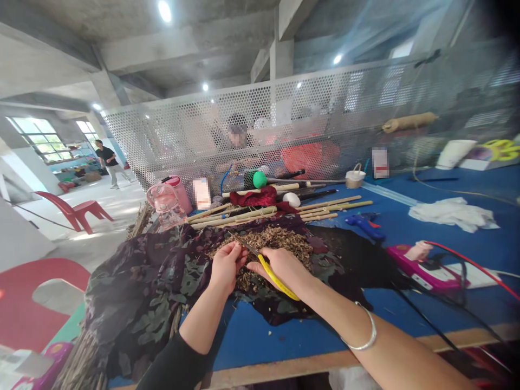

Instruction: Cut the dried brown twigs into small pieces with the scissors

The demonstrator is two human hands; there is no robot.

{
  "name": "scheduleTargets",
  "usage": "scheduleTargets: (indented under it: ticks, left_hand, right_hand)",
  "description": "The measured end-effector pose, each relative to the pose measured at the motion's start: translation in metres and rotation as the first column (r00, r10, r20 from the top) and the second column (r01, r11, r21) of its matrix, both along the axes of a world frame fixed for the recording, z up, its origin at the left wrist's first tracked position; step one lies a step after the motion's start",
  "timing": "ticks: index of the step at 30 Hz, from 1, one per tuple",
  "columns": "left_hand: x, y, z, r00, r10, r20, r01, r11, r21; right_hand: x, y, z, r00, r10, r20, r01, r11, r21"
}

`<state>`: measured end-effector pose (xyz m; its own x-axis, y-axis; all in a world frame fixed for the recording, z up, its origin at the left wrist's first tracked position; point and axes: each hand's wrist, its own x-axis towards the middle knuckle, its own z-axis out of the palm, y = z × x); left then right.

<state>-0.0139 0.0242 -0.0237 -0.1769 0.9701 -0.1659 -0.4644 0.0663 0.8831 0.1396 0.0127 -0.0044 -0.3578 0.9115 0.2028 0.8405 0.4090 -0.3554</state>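
Note:
In my right hand (280, 264) is a pair of scissors (276, 279) with yellow handles, its blades pointing up and left. The fingers of my left hand (228, 262) are pinched together close to the blades; whatever lies between them is too small to make out. Under and behind both hands spreads a heap of small dried brown plant pieces (280, 238). It rests on a dark patterned cloth (162, 287) laid over the blue table (244, 338).
Bamboo sticks (238, 215), a dark red cloth (254, 197) and a green ball (259, 179) lie behind the heap. To the right are a blue glue gun (368, 225), a magenta power strip (426, 268) and white gloves (453, 214). A perforated metal screen (182, 130) stands behind; people are beyond it.

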Motion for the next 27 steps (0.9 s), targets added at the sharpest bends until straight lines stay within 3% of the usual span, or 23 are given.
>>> scheduleTargets:
  ticks: [8,18,27]
  left_hand:
    - [-0.0011,-0.0010,-0.0007,0.999,-0.016,-0.044,0.017,1.000,0.012]
    - [-0.0013,-0.0001,0.0002,0.999,0.042,0.009,-0.042,0.998,0.056]
    - [0.0011,0.0018,-0.0016,0.998,-0.016,0.066,0.009,0.995,0.098]
  right_hand:
    - [-0.0004,0.0030,-0.0051,1.000,-0.006,0.020,0.006,1.000,0.017]
    - [0.0028,-0.0014,0.0030,0.999,0.023,0.033,-0.024,0.999,0.049]
    - [0.0017,-0.0015,0.0009,0.998,0.058,0.014,-0.058,0.997,0.059]
